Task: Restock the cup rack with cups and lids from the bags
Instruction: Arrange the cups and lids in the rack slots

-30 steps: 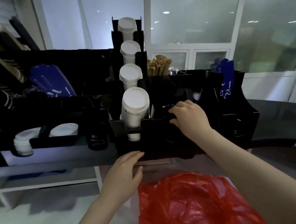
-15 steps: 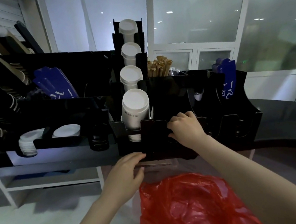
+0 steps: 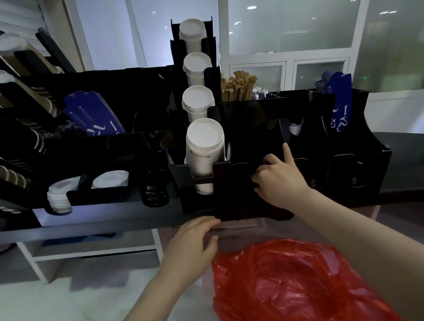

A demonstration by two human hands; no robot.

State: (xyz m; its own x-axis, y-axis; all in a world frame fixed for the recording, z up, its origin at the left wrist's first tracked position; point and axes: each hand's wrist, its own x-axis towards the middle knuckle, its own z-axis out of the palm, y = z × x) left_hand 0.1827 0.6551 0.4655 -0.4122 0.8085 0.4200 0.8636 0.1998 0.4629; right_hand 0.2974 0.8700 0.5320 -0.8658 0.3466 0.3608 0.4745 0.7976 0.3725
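Rack (image 3: 235,181): black, holding white cups (image 3: 205,145).
Right hand (image 3: 281,181): curled against its front; grip unclear.
Left hand (image 3: 189,244): flat, below it.

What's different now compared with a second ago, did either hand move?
The right hand sank slightly lower at the front of the dark slot of the rack, beside the white cups, and its forefinger now sticks up. Whether it grips anything is too dark to tell. The left hand stayed at the counter edge; the red bag did not move.
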